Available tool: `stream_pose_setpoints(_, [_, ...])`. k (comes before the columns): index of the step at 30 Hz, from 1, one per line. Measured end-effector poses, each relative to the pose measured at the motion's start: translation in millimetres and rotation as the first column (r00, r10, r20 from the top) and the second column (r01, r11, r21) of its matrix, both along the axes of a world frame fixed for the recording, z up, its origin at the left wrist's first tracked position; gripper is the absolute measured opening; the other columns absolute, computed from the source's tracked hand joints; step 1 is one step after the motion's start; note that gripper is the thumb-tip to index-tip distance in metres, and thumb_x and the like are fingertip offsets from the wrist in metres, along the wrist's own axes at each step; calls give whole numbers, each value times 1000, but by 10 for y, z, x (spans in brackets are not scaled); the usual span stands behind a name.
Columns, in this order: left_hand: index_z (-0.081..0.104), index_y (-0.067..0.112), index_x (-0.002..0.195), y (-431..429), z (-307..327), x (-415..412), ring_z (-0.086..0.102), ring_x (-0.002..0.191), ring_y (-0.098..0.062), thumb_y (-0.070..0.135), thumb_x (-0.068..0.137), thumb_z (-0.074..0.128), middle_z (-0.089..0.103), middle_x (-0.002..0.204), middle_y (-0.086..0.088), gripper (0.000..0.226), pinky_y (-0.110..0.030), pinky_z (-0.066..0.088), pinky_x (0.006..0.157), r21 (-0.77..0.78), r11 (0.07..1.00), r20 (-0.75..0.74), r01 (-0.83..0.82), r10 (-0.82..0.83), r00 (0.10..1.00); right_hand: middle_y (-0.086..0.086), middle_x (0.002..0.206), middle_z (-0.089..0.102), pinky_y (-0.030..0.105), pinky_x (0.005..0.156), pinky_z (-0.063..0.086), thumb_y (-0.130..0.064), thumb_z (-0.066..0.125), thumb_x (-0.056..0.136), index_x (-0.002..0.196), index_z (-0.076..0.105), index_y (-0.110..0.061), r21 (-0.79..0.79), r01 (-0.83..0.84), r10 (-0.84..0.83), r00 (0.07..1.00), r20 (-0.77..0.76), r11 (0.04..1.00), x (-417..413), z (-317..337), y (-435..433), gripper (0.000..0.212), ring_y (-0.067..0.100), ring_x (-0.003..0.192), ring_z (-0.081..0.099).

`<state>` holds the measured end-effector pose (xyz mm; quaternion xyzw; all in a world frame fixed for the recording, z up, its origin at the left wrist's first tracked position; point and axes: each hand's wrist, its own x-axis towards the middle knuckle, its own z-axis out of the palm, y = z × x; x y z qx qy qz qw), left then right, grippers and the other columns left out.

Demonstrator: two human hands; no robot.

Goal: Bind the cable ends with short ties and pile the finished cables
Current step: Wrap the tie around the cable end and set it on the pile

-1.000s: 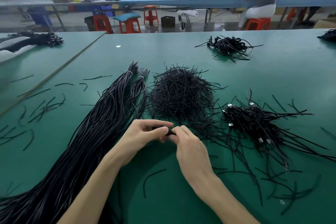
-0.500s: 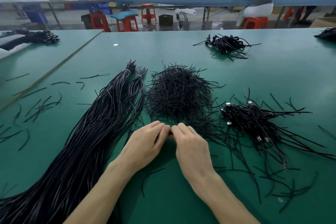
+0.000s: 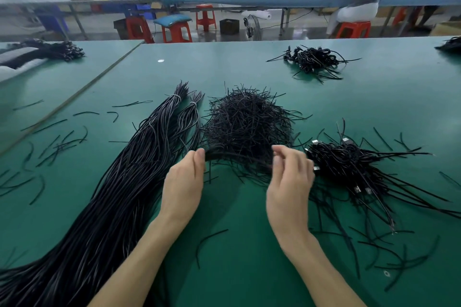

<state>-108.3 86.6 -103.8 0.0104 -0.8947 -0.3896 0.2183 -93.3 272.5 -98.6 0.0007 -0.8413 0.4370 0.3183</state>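
Apart now: L hand point(image 3: 184, 183) pinches cable point(image 3: 237, 156), R hand point(image 3: 289, 182) unclear; green bench point(image 3: 249, 65), stools point(image 3: 353, 30).

Both bare forearms reached forward from the lower edge of the view, converging slightly, with the hands apart at about the same height and their backs turned up toward the camera. The left hand point(image 3: 183, 182) held its fingers together and nearly straight, their tips pinching one end of a black cable point(image 3: 237, 156). The right hand point(image 3: 289, 182) was blurred, its wrist bent a little inward and its fingers loosely curled with the index finger raised above the others; whether it gripped the cable's other end could not be told.
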Motion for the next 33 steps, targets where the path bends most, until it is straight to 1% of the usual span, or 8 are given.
stream_pose_setpoints(3, [48, 18, 70, -46, -5, -43, 37, 51, -7, 47, 109, 30, 44, 61, 6, 52, -22, 33, 50, 200, 977, 13, -69, 68, 998, 1, 133, 50, 36, 100, 34, -12, 48, 104, 134, 56, -16, 297, 63, -136, 962, 235, 953, -35, -52, 90, 31, 19, 122, 36])
stream_pose_setpoints(6, [50, 18, 70, -56, -19, -55, 36, 52, -6, 47, 109, 33, 45, 62, 5, 52, -20, 33, 50, 278, 958, 24, -71, 66, 998, 0, 139, 42, 36, 103, 30, -23, 49, 106, 140, 51, -21, 474, -6, -197, 905, 377, 880, -34, -106, 84, 34, 21, 126, 34])
stream_pose_setpoints(12, [48, 17, 68, -10, -31, -34, 37, 53, -7, 48, 108, 35, 47, 61, 4, 52, -24, 32, 51, 239, 971, 34, -20, 12, 999, -5, 118, 55, 27, 96, 31, -1, 59, 98, 123, 64, -21, 364, -5, -117, 942, 313, 931, -20, -79, 85, 33, 14, 111, 46])
stream_pose_setpoints(20, [44, 9, 70, 39, -1, 0, 34, 56, -8, 44, 108, 35, 42, 62, 4, 53, -34, 31, 55, 194, 979, 24, 68, -74, 997, -6, 118, 53, 28, 92, 27, -21, 64, 99, 124, 65, -25, 374, -1, -129, 938, 323, 927, -25, -87, 116, 25, 15, 109, 38])
stream_pose_setpoints(24, [43, 11, 69, 54, 15, 21, 35, 58, -10, 49, 105, 35, 41, 62, 3, 53, -39, 34, 58, 198, 976, 30, 91, -99, 995, -9, 107, 58, 27, 84, 18, -20, 67, 97, 117, 69, -27, 331, 26, -119, 957, 265, 943, -24, -78, 107, 22, 12, 100, 29])
stream_pose_setpoints(26, [45, 4, 72, 59, 15, 24, 39, 61, -15, 53, 102, 33, 44, 64, -7, 59, -41, 35, 61, 196, 976, 32, 95, -104, 994, -8, 102, 61, 27, 83, 18, -17, 71, 93, 113, 71, -23, 280, 37, -97, 974, 203, 959, -15, -62, 98, 21, 13, 99, 35])
stream_pose_setpoints(29, [48, 4, 74, 47, -5, 19, 41, 61, -17, 54, 103, 32, 52, 70, -21, 60, -43, 37, 61, 193, 977, 33, 88, -96, 995, -8, 97, 61, 29, 86, 24, -17, 71, 93, 113, 70, -20, 196, 28, -62, 984, 169, 980, -23, -60, 98, 21, 12, 98, 44])
stream_pose_setpoints(33, [54, 15, 74, 18, -46, -12, 41, 56, -7, 51, 107, 32, 56, 68, -14, 54, -36, 39, 58, 194, 980, 65, 35, -48, 997, -10, 98, 56, 34, 88, 45, -19, 67, 96, 108, 69, -18, -39, -57, 63, 985, 159, 998, -17, -64, 100, 13, 8, 92, 53])
